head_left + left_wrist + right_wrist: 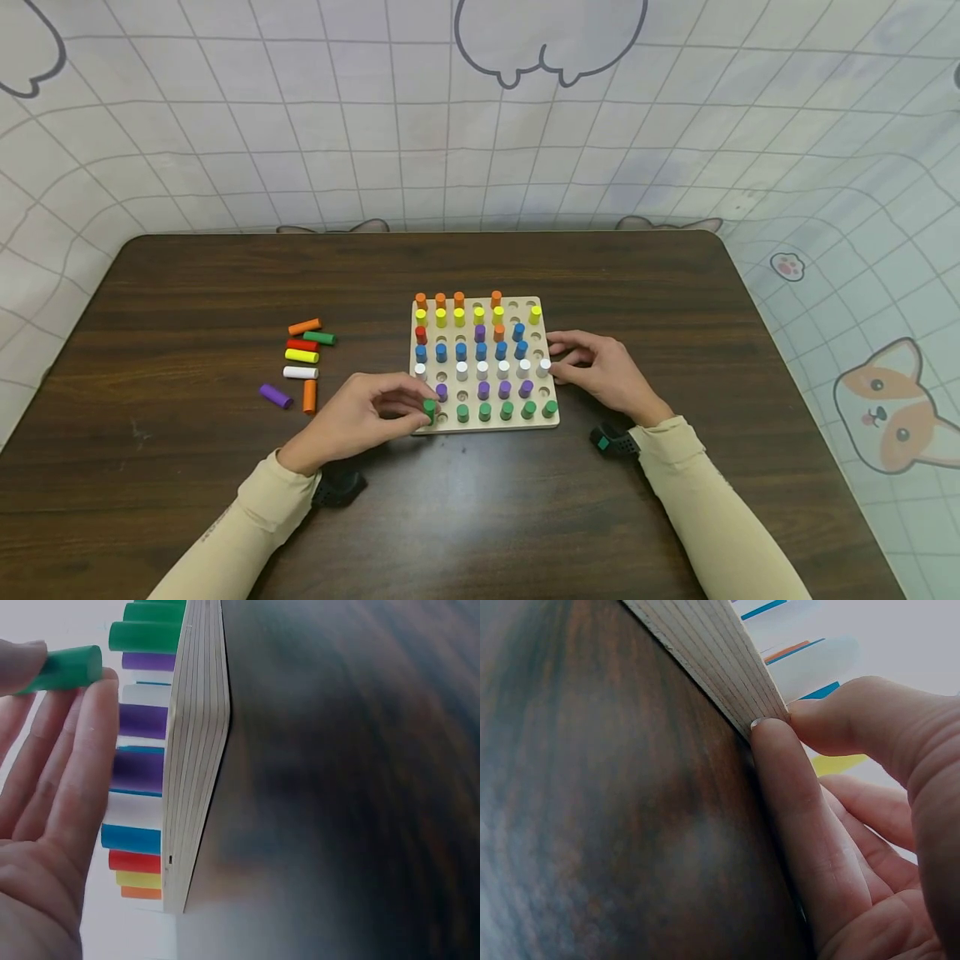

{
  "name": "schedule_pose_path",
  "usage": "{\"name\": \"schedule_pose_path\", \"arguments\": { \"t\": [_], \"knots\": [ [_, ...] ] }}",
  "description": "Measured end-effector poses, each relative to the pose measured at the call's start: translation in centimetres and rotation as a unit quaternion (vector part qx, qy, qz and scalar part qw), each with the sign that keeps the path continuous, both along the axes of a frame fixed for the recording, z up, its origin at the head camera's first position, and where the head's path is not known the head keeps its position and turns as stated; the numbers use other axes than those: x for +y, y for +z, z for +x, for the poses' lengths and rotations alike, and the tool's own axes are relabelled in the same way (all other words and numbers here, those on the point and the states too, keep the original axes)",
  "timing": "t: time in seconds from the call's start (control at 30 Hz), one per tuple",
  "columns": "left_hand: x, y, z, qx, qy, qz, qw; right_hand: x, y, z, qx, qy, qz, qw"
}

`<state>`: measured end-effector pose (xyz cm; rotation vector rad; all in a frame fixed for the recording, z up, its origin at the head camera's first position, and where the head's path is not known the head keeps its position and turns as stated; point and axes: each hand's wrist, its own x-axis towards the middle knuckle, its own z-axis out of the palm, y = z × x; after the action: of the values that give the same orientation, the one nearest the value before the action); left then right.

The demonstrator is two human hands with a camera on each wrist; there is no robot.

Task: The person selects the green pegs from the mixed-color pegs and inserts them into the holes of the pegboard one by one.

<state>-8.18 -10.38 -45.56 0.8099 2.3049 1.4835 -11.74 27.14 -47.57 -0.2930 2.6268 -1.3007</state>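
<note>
A pale wooden pegboard (452,426) lies on the table, with rows of coloured pegs standing in its holes. My left hand (367,412) pinches a green peg (71,669) between thumb and fingertips, roughly upright over the board's front left corner. In the left wrist view, a gap separates that peg from the board's face. Other green pegs (506,410) stand along the front row. At the board's right side, my right hand (600,371) rests its thumb and fingertips against the edge. The right wrist view shows those fingertips (776,739) right at the layered wooden side (720,664).
Loose pegs lie left of the board: an orange peg (304,326), a red peg (302,344), a green peg (320,338), a yellow peg (302,356), a white peg (301,372), a purple peg (276,396) and another orange one. A patterned cloth wall (420,158) borders the dark table (637,275).
</note>
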Motion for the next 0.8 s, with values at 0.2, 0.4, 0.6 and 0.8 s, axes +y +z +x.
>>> {"name": "schedule_pose_path", "arguments": {
  "t": [0.2,0.4,0.6,0.8],
  "knots": [
    [0.3,-0.2,0.0,0.022,-0.023,-0.003,0.9995,0.0,0.0,0.0,-0.002,-0.001,0.000,1.000],
    [0.5,-0.3,0.0,0.021,-0.016,-0.015,0.9995,0.0,-0.1,-0.1,-0.004,0.000,-0.005,1.000],
    [0.8,-0.3,0.2,0.028,-0.015,-0.024,0.9992,0.0,-0.1,-0.1,-0.003,-0.001,-0.002,1.000],
    [1.1,-0.3,0.4,0.049,-0.015,-0.024,0.9984,0.0,-0.2,-0.1,0.000,0.000,-0.006,1.000]
  ]
}}
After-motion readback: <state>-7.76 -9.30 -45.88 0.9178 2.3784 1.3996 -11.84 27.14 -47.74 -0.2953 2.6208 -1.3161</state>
